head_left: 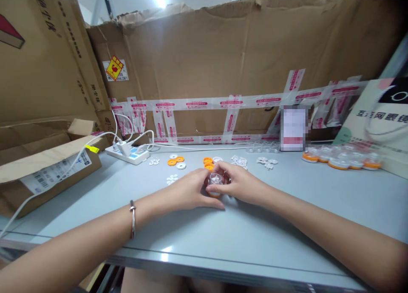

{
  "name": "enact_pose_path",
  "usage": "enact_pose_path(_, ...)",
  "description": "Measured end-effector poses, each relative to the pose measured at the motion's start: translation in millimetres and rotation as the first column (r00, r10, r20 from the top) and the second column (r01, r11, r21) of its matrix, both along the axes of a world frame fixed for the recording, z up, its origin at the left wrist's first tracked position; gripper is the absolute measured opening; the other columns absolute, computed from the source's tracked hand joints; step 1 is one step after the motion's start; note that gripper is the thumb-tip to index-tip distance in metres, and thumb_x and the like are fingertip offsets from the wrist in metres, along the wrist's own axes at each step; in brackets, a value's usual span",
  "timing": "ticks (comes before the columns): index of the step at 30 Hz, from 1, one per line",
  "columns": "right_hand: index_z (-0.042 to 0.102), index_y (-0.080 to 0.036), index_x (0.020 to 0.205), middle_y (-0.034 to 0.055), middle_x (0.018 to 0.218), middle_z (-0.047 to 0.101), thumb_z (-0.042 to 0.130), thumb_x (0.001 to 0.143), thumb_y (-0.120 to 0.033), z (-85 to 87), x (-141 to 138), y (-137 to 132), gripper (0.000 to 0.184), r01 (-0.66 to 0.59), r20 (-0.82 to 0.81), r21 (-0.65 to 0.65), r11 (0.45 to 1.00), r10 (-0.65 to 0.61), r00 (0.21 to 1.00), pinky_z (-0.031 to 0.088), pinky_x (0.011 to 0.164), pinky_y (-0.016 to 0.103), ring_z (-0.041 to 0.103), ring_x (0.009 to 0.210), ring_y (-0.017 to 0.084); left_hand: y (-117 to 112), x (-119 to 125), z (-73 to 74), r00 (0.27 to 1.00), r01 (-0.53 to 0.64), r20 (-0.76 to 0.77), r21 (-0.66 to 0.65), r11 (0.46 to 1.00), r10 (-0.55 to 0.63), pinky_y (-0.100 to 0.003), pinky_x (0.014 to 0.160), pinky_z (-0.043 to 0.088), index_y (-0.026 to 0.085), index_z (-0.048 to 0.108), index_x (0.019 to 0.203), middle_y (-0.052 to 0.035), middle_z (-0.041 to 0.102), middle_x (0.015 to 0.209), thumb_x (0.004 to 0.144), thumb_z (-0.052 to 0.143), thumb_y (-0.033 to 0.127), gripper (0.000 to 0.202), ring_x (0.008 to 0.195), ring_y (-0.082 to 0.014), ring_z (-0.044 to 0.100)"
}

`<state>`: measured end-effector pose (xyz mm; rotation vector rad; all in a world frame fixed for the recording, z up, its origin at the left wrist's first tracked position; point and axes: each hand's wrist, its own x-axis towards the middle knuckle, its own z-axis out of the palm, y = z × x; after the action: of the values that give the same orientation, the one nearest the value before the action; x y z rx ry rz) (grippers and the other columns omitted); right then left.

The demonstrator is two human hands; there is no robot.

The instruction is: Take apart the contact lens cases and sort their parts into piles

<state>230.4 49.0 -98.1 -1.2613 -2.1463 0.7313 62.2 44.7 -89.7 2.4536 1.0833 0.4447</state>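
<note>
Near the front middle of the table, a small round piece with a clear dome, an orange base and a white figure inside (216,179) sits between my two hands. My right hand (240,182) closes on it from the right, thumb across its front and fingers over the far side. Against its left side, my left hand (189,190) curls its fingers, with the thumb stretched out along the front; those fingertips are partly hidden. Just behind are orange rings (208,160) and a white ring (217,159). Small white parts (239,161) lie beyond my right hand.
Several finished-looking domed pieces (341,157) stand at the right. More rings (177,160) and small white discs (172,179) lie left of centre. A power strip (127,153), an open carton (86,146) and a phone-like, pixelated panel (292,129) stand farther back.
</note>
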Motion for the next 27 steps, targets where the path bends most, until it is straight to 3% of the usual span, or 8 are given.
enact_pose_path(4,0.041,-0.021,0.075,-0.0070,0.056,0.043,0.062,0.064,-0.045,-7.6,-2,1,0.034,0.027,0.005,0.017,0.999,-0.027,1.000,0.027,0.048,0.021,0.039,0.053,0.010,-2,9,-15.1,0.981,-0.128,0.150,0.047,0.991,0.120,-0.022,0.054,0.034,0.017,0.051,0.079,0.0002,0.054,0.073,0.068,0.062,0.037,0.025,0.063,-0.0138,0.048)
enact_pose_path(10,0.040,-0.021,0.070,-0.0063,0.059,0.044,0.062,0.061,-0.042,-18.5,-7,5,0.032,0.057,-0.012,0.076,0.995,-0.056,0.998,0.027,0.049,0.021,0.038,0.054,0.010,-3,11,-20.8,0.959,-0.183,0.222,0.008,0.983,0.177,-0.020,0.050,0.031,0.016,0.050,0.076,0.0016,0.053,0.070,0.062,0.064,0.031,0.024,0.060,-0.0123,0.047)
enact_pose_path(15,0.040,-0.021,0.074,-0.0047,0.065,0.048,0.055,0.067,-0.036,-19.1,-8,4,0.023,0.013,-0.043,0.092,0.996,-0.009,0.999,0.029,0.053,0.021,0.041,0.059,0.011,-1,10,-20.6,0.952,-0.140,0.269,-0.038,0.989,0.145,-0.020,0.053,0.033,0.015,0.051,0.069,0.0030,0.053,0.066,0.061,0.061,0.021,0.014,0.061,-0.0114,0.048)
enact_pose_path(23,0.041,-0.021,0.085,-0.0018,0.073,0.052,0.048,0.074,-0.030,-3.2,-1,-5,0.016,-0.127,0.121,0.058,0.990,0.119,0.985,0.031,0.054,0.023,0.046,0.060,0.013,3,7,-21.7,0.945,-0.083,0.300,-0.164,0.983,0.130,-0.018,0.050,0.032,0.013,0.053,0.069,0.0033,0.050,0.061,0.061,0.061,0.024,0.015,0.056,-0.0092,0.044)
enact_pose_path(27,0.039,-0.022,0.085,-0.0007,0.070,0.054,0.051,0.072,-0.046,1.0,-5,-8,0.030,-0.002,0.173,0.086,0.996,-0.013,0.985,0.031,0.052,0.023,0.047,0.059,0.015,2,7,-21.1,0.949,-0.110,0.274,-0.163,0.981,0.152,-0.019,0.048,0.030,0.014,0.051,0.066,0.0040,0.049,0.060,0.061,0.063,0.031,0.022,0.054,-0.0089,0.043)
